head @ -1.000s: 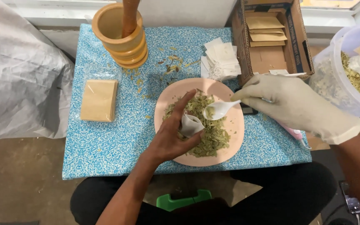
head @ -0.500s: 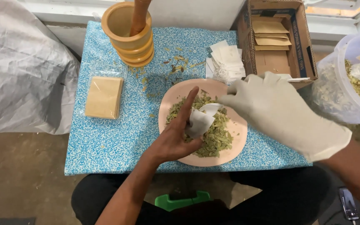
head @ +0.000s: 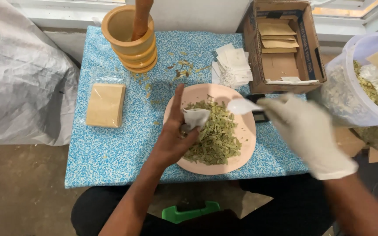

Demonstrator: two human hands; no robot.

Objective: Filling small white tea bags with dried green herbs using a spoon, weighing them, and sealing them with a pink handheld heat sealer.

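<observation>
Left hand (head: 173,140) pinches a white sachet (head: 195,118) over a plate (head: 241,150) of leaves (head: 215,137); gloved right hand (head: 305,131) (blurred) grips a spoon (head: 240,105).

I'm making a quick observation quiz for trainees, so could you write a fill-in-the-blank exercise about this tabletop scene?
1. The left hand pinches a small white ____ over the pink plate.
2. The right hand, holding a white plastic spoon, wears a white ____.
3. The pile of dried green leaves lies on a ____ plate.
4. A pestle stands in the wooden ____ at the table's far left corner.

Missing words: sachet; glove; pink; mortar
</observation>
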